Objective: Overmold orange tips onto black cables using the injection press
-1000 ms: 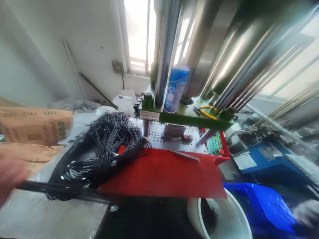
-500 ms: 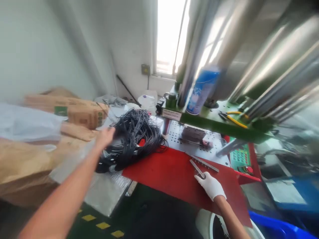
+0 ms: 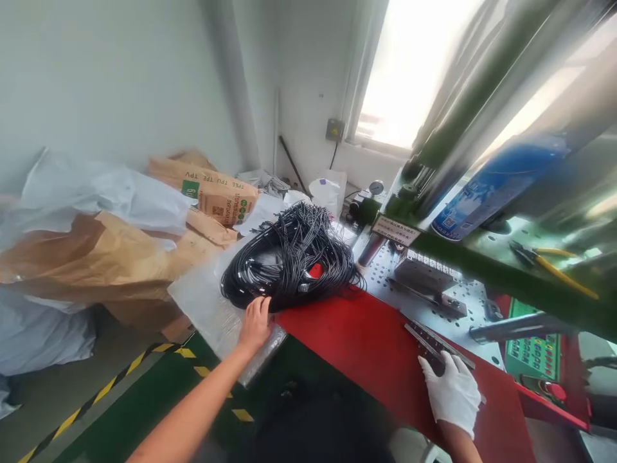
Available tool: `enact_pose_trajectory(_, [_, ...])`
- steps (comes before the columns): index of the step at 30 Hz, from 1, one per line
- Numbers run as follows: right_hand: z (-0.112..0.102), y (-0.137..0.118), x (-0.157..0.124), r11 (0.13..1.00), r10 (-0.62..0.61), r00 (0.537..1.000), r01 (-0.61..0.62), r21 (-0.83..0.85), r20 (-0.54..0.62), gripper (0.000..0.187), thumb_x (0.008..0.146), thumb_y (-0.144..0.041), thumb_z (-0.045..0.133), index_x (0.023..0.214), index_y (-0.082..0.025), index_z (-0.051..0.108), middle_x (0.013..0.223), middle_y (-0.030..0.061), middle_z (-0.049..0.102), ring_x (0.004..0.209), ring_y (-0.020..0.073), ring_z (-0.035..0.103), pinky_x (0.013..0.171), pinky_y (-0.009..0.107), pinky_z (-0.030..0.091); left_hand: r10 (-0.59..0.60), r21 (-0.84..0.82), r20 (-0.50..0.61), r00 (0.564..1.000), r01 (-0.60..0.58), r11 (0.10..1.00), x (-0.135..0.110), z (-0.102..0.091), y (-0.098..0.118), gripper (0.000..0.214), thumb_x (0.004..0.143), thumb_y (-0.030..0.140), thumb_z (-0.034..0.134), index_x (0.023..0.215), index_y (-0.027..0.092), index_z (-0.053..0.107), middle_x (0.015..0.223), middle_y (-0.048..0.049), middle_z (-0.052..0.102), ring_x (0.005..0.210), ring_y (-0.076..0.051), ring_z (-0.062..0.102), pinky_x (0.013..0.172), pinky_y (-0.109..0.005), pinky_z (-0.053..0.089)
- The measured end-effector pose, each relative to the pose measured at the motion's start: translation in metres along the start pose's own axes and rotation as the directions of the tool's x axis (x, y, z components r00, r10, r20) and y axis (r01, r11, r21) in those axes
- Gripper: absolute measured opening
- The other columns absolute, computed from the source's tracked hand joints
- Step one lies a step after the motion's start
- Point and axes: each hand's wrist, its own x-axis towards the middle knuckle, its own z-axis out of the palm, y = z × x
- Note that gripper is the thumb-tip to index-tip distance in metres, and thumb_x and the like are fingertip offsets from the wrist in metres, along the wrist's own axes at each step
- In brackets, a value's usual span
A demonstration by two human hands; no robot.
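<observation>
A large heap of thin black cables (image 3: 294, 257) lies looped on clear plastic sheeting at the left end of the red work surface. At its near edge, my bare left hand (image 3: 255, 325) has its fingers curled over the cables. My right hand (image 3: 453, 392), in a white glove, is low over the red surface with a narrow metal strip (image 3: 420, 337) in its grip. Part of the strip is hidden under the glove, and one end pokes out past the palm. A second metal strip (image 3: 457, 355) lies just behind it.
A green-framed press (image 3: 463, 263) stands at the back right, bearing a blue spray can (image 3: 486, 186) and yellow-handled pliers (image 3: 562, 267). Right of it is a green button panel (image 3: 535, 360). Brown paper sacks (image 3: 216, 196) and white bags (image 3: 110, 190) crowd the left.
My left hand has moved from the cables' left side to their near edge. The view has swung left. My right hand stays at the metal strip.
</observation>
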Motion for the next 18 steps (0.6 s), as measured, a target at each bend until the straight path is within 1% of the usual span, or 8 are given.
enact_pose_trajectory(3, [0.007, -0.016, -0.039, 0.999, 0.043, 0.998, -0.044, -0.023, -0.044, 0.065, 0.08, -0.06, 0.045, 0.118, -0.01, 0.061, 0.127, 0.0217, 0.053, 0.113, 0.0364, 0.052, 0.089, 0.046, 0.044, 0.02, 0.02, 0.032, 0.999, -0.02, 1.0, 0.017, 0.009, -0.01, 0.037, 0.077, 0.016, 0.045, 0.112, 0.008, 0.057, 0.111, -0.0181, 0.059, 0.112, -0.032, 0.05, 0.104, -0.045, 0.03])
enact_pose_trajectory(6, [0.01, -0.035, -0.068, 0.994, 0.11, 0.993, -0.111, -0.024, -0.032, 0.063, 0.082, -0.057, 0.043, 0.117, -0.007, 0.061, 0.128, 0.0217, 0.053, 0.116, 0.0347, 0.05, 0.093, 0.044, 0.042, 0.073, 0.009, 0.1, 0.992, -0.075, 0.997, 0.034, 0.012, -0.024, 0.022, 0.075, 0.017, 0.048, 0.091, 0.012, 0.062, 0.092, -0.0154, 0.064, 0.099, -0.032, 0.054, 0.09, -0.041, 0.04])
enact_pose_trajectory(8, [0.009, -0.044, -0.078, 0.987, 0.163, 0.985, -0.164, 0.0, -0.057, 0.059, 0.085, -0.053, 0.041, 0.115, -0.008, 0.063, 0.126, 0.0201, 0.055, 0.116, 0.0328, 0.051, 0.096, 0.042, 0.04, 0.106, -0.009, 0.132, 0.986, -0.106, 0.994, 0.039, 0.006, -0.034, 0.018, 0.074, 0.02, 0.051, 0.086, 0.014, 0.063, 0.09, -0.0128, 0.065, 0.096, -0.03, 0.056, 0.085, -0.037, 0.042])
enact_pose_trajectory(10, [0.007, -0.049, -0.081, 0.982, 0.188, 0.978, -0.185, 0.043, -0.089, 0.054, 0.088, -0.048, 0.039, 0.112, -0.008, 0.064, 0.124, 0.0185, 0.057, 0.116, 0.0309, 0.051, 0.1, 0.041, 0.038, 0.114, -0.021, 0.138, 0.984, -0.112, 0.993, 0.04, -0.009, -0.043, 0.017, 0.073, 0.024, 0.054, 0.084, 0.015, 0.063, 0.087, -0.0096, 0.066, 0.091, -0.027, 0.058, 0.083, -0.033, 0.042])
enact_pose_trajectory(12, [0.006, -0.049, -0.08, 0.982, 0.181, 0.978, -0.173, 0.079, -0.103, 0.051, 0.088, -0.046, 0.039, 0.109, -0.008, 0.065, 0.123, 0.0176, 0.058, 0.115, 0.0297, 0.051, 0.101, 0.039, 0.036, 0.098, -0.023, 0.117, 0.988, -0.096, 0.995, 0.043, -0.037, -0.05, 0.019, 0.074, 0.031, 0.057, 0.083, 0.016, 0.064, 0.083, -0.0063, 0.067, 0.083, -0.024, 0.059, 0.075, -0.03, 0.042])
enact_pose_trajectory(14, [0.007, -0.048, -0.079, 0.984, 0.156, 0.982, -0.146, 0.102, -0.104, 0.048, 0.088, -0.044, 0.041, 0.107, -0.008, 0.066, 0.123, 0.0172, 0.058, 0.115, 0.0288, 0.051, 0.102, 0.039, 0.035, 0.079, -0.023, 0.066, 0.995, -0.077, 0.997, 0.051, -0.081, -0.049, 0.024, 0.076, 0.038, 0.059, 0.086, 0.017, 0.065, 0.078, -0.0021, 0.066, 0.076, -0.02, 0.06, 0.066, -0.026, 0.041])
enact_pose_trajectory(17, [0.013, -0.048, -0.078, 0.984, 0.129, 0.983, -0.111, 0.142, -0.131, 0.045, 0.089, -0.042, 0.042, 0.105, -0.008, 0.067, 0.12, 0.0167, 0.059, 0.114, 0.0277, 0.051, 0.104, 0.038, 0.034, 0.069, -0.038, -0.084, 0.994, -0.072, 0.997, 0.068, -0.177, -0.023, 0.031, 0.079, 0.046, 0.058, 0.088, 0.017, 0.065, 0.069, 0.0036, 0.06, 0.067, -0.012, 0.055, 0.06, -0.02, 0.038])
enact_pose_trajectory(18, [0.016, -0.049, -0.078, 0.982, 0.124, 0.981, -0.1, 0.16, -0.148, 0.045, 0.089, -0.041, 0.042, 0.104, -0.007, 0.067, 0.119, 0.0166, 0.06, 0.114, 0.0274, 0.051, 0.104, 0.037, 0.033, 0.022, -0.055, -0.191, 0.981, -0.033, 0.998, 0.072, -0.213, -0.008, 0.033, 0.077, 0.048, 0.062, 0.083, 0.015, 0.065, 0.063, 0.0048, 0.055, 0.063, -0.01, 0.052, 0.058, -0.018, 0.036])
